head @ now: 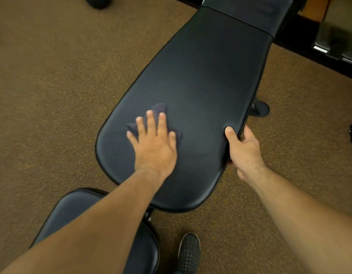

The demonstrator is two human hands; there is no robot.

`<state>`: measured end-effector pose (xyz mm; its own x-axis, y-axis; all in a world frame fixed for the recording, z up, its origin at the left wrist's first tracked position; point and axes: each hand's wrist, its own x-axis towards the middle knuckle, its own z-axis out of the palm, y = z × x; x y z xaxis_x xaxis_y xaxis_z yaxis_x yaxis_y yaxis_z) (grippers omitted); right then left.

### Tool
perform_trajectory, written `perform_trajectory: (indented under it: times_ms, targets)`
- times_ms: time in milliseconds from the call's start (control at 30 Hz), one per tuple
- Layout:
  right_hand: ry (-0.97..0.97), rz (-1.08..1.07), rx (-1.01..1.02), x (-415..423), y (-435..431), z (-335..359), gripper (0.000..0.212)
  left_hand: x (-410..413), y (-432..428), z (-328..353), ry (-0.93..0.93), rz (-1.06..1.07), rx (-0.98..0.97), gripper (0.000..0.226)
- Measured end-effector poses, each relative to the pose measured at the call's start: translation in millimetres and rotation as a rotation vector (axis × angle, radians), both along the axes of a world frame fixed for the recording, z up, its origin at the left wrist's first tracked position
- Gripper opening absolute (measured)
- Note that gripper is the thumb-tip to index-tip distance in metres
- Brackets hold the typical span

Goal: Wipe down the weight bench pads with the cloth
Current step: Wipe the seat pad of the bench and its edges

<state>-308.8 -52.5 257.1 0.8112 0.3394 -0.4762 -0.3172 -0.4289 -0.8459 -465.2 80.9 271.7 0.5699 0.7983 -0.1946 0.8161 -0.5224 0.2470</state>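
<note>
A long black back pad (206, 76) of the weight bench runs from the lower middle to the top right. My left hand (154, 147) lies flat on its near left part, fingers spread, pressing a small dark blue cloth (160, 109) against the pad; most of the cloth is hidden under the hand. My right hand (243, 149) grips the pad's right edge, thumb on top and fingers curled underneath. A second black pad, the seat (72, 210), sits at the bottom left, partly covered by my left forearm.
Brown speckled rubber floor (52, 95) surrounds the bench. The bench's foot (260, 108) shows under the right edge. My dark shoe (189, 252) stands on the floor near the seat. Dark equipment and metal parts (333, 48) lie at the top right.
</note>
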Motion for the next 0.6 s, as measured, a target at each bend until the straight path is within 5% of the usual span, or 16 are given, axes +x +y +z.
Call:
perform_trajectory:
  times_ms: [233, 467, 600]
  targets:
    - [0.014, 0.020, -0.027, 1, -4, 9, 0.025, 13, -24, 3, 0.012, -0.446, 0.072, 0.060]
    - [0.080, 0.037, -0.065, -3, -2, 19, 0.032, -93, 40, -7, -0.009, 0.019, -0.044, 0.063]
    - [0.065, 0.013, -0.075, -4, -1, 17, 0.029, -80, 13, -5, -0.046, 0.261, -0.104, 0.062]
